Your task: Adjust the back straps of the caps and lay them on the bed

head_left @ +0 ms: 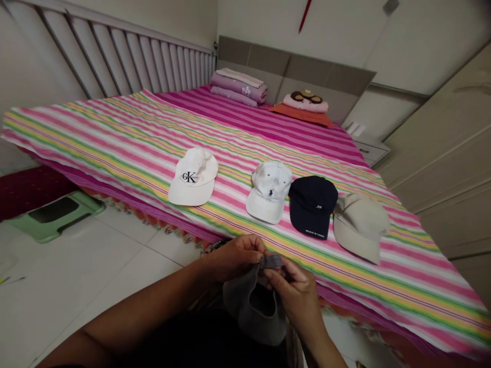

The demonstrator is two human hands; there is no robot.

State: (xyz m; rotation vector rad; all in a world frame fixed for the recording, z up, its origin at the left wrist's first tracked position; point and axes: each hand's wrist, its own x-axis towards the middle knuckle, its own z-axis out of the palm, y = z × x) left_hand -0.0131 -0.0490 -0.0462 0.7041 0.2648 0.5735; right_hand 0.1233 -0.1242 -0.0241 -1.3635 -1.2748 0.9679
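A dark grey cap (241, 301) hangs in front of me, held up by its back strap (273, 261). My left hand (240, 255) pinches the strap at its left end. On the other side, my right hand (293, 283) grips the strap's right end, thumb pressed on it. The cap's opening shows dark below the strap. Beyond my hands, a row of caps lies on the bed: a white cap with black CK letters (194, 179), a white cap with a small dark logo (269, 191), a navy cap (313, 207) and a beige cap (361, 225).
A striped sheet (126, 138) covers the bed. Folded purple bedding (238, 91) and a pink pillow (306, 104) sit near the headboard (264, 56). A green stool (53, 217) stands on the tiled floor at left. Wardrobe doors (448, 158) rise at right.
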